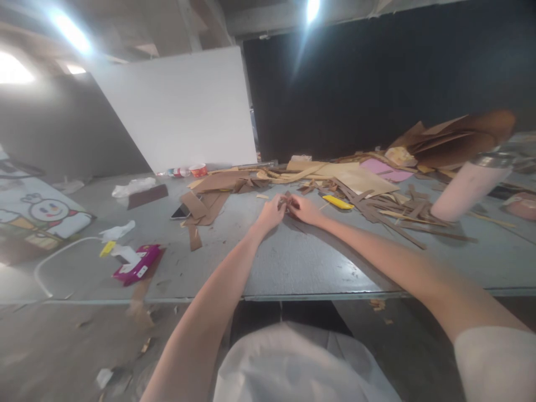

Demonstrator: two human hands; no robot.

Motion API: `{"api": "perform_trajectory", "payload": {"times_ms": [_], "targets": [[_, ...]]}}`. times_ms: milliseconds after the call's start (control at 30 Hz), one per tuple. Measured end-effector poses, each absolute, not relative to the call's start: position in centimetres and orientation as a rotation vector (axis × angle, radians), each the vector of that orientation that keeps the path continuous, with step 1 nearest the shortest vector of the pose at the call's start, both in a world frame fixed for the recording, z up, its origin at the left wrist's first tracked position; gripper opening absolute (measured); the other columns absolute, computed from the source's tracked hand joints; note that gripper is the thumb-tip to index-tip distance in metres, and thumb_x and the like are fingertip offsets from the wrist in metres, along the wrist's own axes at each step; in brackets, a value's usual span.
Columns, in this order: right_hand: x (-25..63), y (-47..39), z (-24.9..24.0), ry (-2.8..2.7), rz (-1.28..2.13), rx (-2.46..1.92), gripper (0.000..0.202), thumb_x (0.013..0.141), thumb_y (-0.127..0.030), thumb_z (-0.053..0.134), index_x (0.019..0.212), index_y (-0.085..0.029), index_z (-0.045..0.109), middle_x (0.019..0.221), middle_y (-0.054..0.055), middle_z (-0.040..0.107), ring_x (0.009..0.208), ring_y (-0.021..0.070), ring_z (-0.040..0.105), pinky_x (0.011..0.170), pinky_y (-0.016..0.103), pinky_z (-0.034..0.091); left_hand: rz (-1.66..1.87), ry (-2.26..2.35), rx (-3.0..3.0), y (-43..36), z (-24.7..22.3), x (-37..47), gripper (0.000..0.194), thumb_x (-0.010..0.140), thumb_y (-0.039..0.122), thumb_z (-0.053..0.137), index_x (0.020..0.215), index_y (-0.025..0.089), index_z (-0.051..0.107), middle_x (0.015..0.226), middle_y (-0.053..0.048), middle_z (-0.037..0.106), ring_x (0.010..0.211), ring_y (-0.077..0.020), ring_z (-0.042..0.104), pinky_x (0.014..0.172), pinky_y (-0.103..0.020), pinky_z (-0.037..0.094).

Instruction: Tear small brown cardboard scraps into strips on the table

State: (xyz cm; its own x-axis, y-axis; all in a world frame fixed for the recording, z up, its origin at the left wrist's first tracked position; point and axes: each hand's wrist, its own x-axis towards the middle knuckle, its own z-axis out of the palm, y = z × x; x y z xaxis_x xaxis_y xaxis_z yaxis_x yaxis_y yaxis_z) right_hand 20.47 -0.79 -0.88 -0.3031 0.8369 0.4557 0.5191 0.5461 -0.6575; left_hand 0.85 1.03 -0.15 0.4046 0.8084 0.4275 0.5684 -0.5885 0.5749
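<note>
My left hand (273, 210) and my right hand (304, 210) meet over the middle of the table, fingers closed and fingertips together. Pinched between them is a small brown piece (287, 195), mostly covered by the fingers, so its exact shape is unclear. It looks like the same material as the brown strips (368, 209) heaped to the right. A yellow utility knife (337, 202) lies just right of my right hand. Left of my left hand are brown sheets (209, 207), partly over a dark phone (181, 212).
A pink bottle (471, 187) stands on the grey table (301, 268) at right. Large brown sheets (456, 139) and tan paper (355, 178) lie behind the strips. A magenta tissue pack (138, 265), white cable (39, 273) and printed bag (46, 209) are at left.
</note>
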Motion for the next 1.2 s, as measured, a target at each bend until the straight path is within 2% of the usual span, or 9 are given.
{"api": "perform_trajectory", "payload": {"times_ms": [467,633,1200], "targets": [[20.47,-0.52,-1.23,-1.986,0.465,-1.101,0.024,0.103,-0.045,0.051,0.099,-0.023,0.06,0.079,0.004,0.072,0.069,0.0213,0.062,0.07,0.032,0.044,0.954,1.216,2.362,0.95,-0.13,0.76,0.027,0.105,0.017,0.057,0.13,0.02,0.068,0.089,-0.005,0.077,0.082,-0.0209,0.072,0.085,-0.031,0.05],[20.5,-0.42,-1.33,-1.996,0.452,-1.108,0.022,0.103,-0.043,0.051,0.101,-0.023,0.06,0.08,0.005,0.073,0.072,0.0219,0.063,0.071,0.033,0.045,0.956,1.209,2.354,1.0,-0.19,0.82,0.027,0.105,0.017,0.057,0.13,0.021,0.069,0.095,-0.006,0.079,0.087,-0.0207,0.073,0.089,-0.031,0.051],[20.54,-0.43,-1.3,-2.012,0.435,-1.119,0.025,0.104,-0.045,0.049,0.099,-0.023,0.06,0.084,0.006,0.074,0.073,0.0224,0.062,0.072,0.034,0.046,0.935,1.224,2.334,0.8,-0.01,0.86,0.028,0.106,0.017,0.056,0.131,0.021,0.068,0.092,-0.006,0.077,0.091,-0.022,0.074,0.092,-0.032,0.051]]}}
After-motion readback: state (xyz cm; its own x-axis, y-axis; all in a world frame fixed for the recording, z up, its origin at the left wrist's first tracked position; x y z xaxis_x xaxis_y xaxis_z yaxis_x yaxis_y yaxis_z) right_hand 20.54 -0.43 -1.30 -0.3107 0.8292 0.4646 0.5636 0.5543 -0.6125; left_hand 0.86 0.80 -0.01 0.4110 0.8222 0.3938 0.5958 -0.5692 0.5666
